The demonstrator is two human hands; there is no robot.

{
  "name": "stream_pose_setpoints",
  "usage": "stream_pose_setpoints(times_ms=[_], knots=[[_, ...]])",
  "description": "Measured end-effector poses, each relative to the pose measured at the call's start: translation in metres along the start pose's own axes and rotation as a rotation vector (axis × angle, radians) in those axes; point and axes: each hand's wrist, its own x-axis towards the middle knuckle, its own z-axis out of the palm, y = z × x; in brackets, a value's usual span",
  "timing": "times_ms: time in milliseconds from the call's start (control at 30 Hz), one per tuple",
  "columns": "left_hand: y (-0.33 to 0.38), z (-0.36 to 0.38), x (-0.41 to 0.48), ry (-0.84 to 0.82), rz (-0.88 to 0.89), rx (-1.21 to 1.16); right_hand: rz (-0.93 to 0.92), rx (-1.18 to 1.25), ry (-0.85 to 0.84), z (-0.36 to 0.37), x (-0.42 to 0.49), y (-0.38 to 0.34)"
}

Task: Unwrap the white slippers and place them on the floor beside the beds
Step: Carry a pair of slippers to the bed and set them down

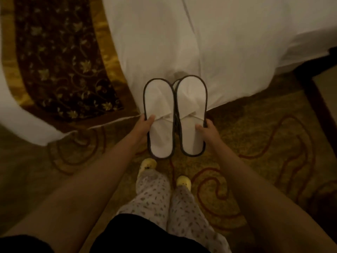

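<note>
White slippers [175, 115] side by side, fingers of both hands gripping them; bed [228, 42] beyond

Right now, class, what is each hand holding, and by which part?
The left hand grips the left white slipper by its outer edge; the right hand grips the right white slipper likewise, thumbs on the insoles.

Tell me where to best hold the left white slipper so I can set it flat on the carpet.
Grip the left white slipper at its outer dark-trimmed edge, coming from its left side as the left hand does now. The sole is thin and flat, so a thumb on top pinches it level.
</note>
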Motion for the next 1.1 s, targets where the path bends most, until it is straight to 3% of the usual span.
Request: stream_pose_setpoints(times_ms=[167,433,833,967,1100], knots=[[-0.055,-0.014,0.022,0.109,-0.032,-0.167,-0.038,-0.088,-0.101,0.019,0.039,0.035],[-0.182,-0.057,0.137,0.26,-0.012,-0.288,-0.075,-0.225,-0.2,0.091,0.166,0.141],[-0.354,-0.124,0.344,0.246,0.1,-0.196,-0.157,-0.332,-0.262,0.162,0.374,0.335],[-0.382,-0.146,0.37,0.25,0.133,-0.186,-0.131,-0.331,-0.271,0.174,0.415,0.359],[-0.375,-0.164,0.376,0.339,0.181,-0.195,-0.022,-0.27,-0.174,0.196,0.431,0.376]])
